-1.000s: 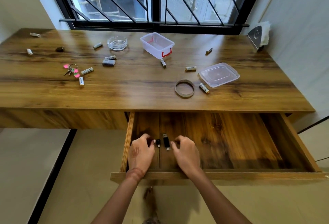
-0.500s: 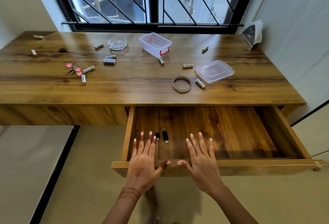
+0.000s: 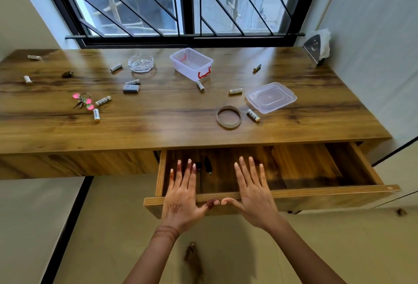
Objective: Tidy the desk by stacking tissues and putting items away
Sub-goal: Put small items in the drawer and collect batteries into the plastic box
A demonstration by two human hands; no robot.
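Observation:
The wooden drawer (image 3: 316, 195) under the desk (image 3: 158, 130) stands partly pulled out. My left hand (image 3: 182, 195) and my right hand (image 3: 253, 195) lie flat, fingers spread, over the drawer's front edge, palms down, holding nothing. Two small dark items (image 3: 207, 165) lie on the drawer floor just past my left fingertips. On the desk are a clear plastic box with a red latch (image 3: 191, 63), its lid (image 3: 271, 97), a tape ring (image 3: 229, 117), a key bunch (image 3: 82, 100), a grey eraser-like block (image 3: 131, 89) and several batteries such as one (image 3: 253, 115).
A glass ashtray (image 3: 140, 62) sits near the window. A tissue holder (image 3: 315, 49) stands at the desk's far right corner by the wall. The barred window runs behind the desk. Beige floor lies below the drawer.
My hands left the small items in the drawer, opened flat and drew back to the drawer's front edge. The drawer now looks pushed further in under the desk.

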